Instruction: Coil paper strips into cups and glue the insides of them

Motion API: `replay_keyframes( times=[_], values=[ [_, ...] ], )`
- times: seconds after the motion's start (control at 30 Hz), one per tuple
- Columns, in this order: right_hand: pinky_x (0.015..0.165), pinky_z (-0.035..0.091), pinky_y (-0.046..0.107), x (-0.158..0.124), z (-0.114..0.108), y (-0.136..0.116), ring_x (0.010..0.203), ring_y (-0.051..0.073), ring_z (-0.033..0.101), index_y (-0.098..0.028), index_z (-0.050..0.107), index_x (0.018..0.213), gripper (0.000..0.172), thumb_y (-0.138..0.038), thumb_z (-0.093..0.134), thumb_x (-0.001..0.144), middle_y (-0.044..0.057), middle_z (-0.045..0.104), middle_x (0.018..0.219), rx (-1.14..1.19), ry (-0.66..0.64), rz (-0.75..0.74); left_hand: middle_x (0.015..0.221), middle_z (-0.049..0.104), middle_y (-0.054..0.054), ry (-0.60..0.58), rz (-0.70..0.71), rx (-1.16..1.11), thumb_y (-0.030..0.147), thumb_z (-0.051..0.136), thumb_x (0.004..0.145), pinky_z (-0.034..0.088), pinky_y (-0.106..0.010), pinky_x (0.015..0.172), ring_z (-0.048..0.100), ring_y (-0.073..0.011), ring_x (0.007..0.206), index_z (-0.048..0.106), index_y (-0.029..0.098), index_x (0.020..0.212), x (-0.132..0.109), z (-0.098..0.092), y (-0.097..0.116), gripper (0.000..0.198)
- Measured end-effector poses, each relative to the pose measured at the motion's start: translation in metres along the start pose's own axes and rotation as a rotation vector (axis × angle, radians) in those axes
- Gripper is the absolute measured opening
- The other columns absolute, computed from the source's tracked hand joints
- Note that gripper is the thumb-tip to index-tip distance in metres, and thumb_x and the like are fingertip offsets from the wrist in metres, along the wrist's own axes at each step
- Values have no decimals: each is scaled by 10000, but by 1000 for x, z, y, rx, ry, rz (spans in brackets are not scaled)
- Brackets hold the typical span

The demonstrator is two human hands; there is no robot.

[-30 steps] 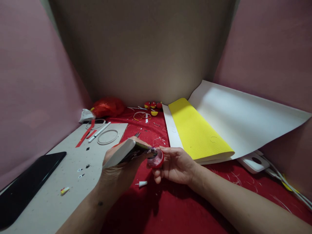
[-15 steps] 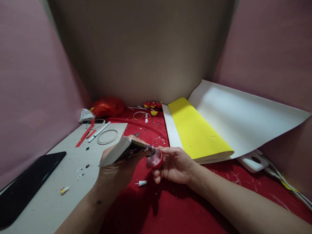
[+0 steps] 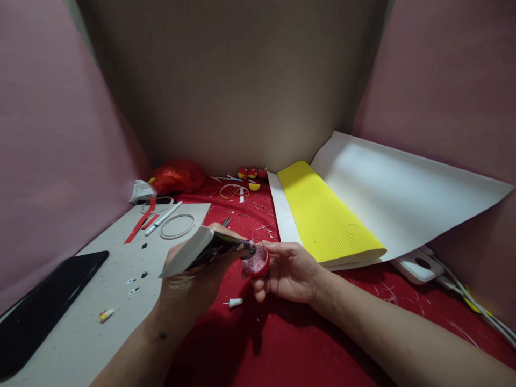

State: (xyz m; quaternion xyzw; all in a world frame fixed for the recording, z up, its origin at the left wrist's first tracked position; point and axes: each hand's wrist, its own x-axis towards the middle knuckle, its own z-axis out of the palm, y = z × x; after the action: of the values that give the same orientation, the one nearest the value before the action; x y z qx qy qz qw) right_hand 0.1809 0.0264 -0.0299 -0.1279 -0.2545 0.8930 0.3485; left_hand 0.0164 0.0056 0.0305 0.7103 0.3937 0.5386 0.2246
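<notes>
My left hand (image 3: 197,277) is wrapped round a black and white glue bottle (image 3: 201,247), tilted with its dark tip at the rim of a small red cup (image 3: 257,262). The cup's hollow, ribbed inside faces up toward me and looks whitish. My right hand (image 3: 290,271) holds the cup by its right side between thumb and fingers. Below the cup, a small white cap with a thin pin (image 3: 235,302) lies on the red cloth (image 3: 229,355). Scissors (image 3: 226,222) show partly behind my left hand.
Yellow corrugated sheet (image 3: 330,215) and a large white sheet (image 3: 411,188) lie at right, beside a white power device (image 3: 417,267). On the grey board (image 3: 88,333) are tape rings, red strips and a black tablet (image 3: 48,312). Small red-yellow figures (image 3: 252,172) stand at the back.
Both hands, the bottle and the cup are almost unmoved. The bottle's white end has shifted slightly to the left.
</notes>
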Motion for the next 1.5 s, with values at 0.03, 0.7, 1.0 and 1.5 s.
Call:
replay_keyframes(
  times=[0.03,0.7,1.0,1.5],
  values=[
    [575,504,365,0,0,0,585,217,644,-66,590,837,268,-250,396,832,111,666,718,-4,3,-4,617,627,25,-13,-18,-5,149,655,698,464,-202,549,567,-108,566,616,169,657,-1,0,-1,61],
    [576,515,365,0,-2,0,583,216,645,-53,594,805,289,-262,397,834,118,657,677,3,-5,3,591,600,47,61,53,86,102,677,647,487,-184,589,581,-102,590,607,175,620,4,-1,-1,104],
    [582,517,361,0,-2,0,580,213,646,-58,581,812,294,-277,389,849,112,653,678,-12,-6,2,563,557,69,55,100,54,103,675,646,473,-144,579,539,-66,548,612,189,617,4,0,-1,110],
    [637,505,407,-2,2,-1,655,236,650,-121,537,925,191,-252,467,805,99,660,737,-43,22,-50,417,546,70,252,-283,-8,206,746,539,391,-195,385,470,-88,394,630,204,530,4,-4,-2,116]
  ],
)
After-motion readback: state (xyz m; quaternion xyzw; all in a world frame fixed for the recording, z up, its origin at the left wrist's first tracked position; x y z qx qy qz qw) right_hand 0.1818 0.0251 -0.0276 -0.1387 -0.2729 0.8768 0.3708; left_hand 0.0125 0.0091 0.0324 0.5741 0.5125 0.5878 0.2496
